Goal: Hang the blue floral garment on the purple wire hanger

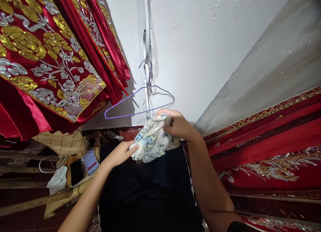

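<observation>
Between my hands is a bunched piece of floral fabric [152,141], white with blue, green and yellow flowers. My left hand [122,153] pinches its lower left edge, thumb on top. My right hand [177,123] grips the upper right part, with the fingers partly hidden behind the folds. What kind of garment or cloth it is, I cannot make out. Just beyond it, a purple wire hanger [130,116] hangs from a white strap [147,21] against the wall, with no clothing on it.
Red embroidered garments [62,58] hang at the upper left. More red, sequined fabric [271,165] fills the right side below a sheer grey cloth [265,71]. Two phones [90,162] and a crumpled white plastic bag [58,180] lie on a wooden seat at the lower left.
</observation>
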Motion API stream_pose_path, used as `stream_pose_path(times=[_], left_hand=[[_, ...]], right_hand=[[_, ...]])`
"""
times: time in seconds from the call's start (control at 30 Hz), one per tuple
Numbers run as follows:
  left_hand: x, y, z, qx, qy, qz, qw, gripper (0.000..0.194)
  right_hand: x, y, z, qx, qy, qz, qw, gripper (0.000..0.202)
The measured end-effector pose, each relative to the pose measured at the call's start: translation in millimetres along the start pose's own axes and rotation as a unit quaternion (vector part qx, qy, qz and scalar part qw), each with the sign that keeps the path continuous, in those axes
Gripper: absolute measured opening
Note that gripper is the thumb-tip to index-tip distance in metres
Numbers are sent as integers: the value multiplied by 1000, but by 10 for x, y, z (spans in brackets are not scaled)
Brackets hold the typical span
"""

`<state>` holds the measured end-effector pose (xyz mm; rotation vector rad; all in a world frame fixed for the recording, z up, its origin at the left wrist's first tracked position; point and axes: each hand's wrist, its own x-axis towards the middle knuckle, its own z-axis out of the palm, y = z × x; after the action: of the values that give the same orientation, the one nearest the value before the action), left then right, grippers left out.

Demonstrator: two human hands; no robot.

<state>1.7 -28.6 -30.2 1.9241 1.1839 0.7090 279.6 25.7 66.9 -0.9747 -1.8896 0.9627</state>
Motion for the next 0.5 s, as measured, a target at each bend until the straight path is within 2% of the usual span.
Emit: stream_pose_path(times=[0.1,0.13,0.23,0.3,0.4,0.5], left_hand=[[-91,-52,-312,110,16,-11,994,27],[-109,-55,-416,148,23,-11,989,26],[-118,-45,-705,246,25,-28,968,30],[-79,-44,-877,288,10,-42,957,33],[37,-45,-1091,301,0,-11,954,34],[180,42,-1211,295,45,37,954,35]], right_hand=[[313,230,22,-29,143,13,989,44],[420,346,53,-40,160,19,986,45],[637,685,148,-73,99,79,989,28],[644,825,181,-106,68,108,986,17],[493,870,161,-109,67,113,985,15],[321,816,101,-100,91,122,983,14]])
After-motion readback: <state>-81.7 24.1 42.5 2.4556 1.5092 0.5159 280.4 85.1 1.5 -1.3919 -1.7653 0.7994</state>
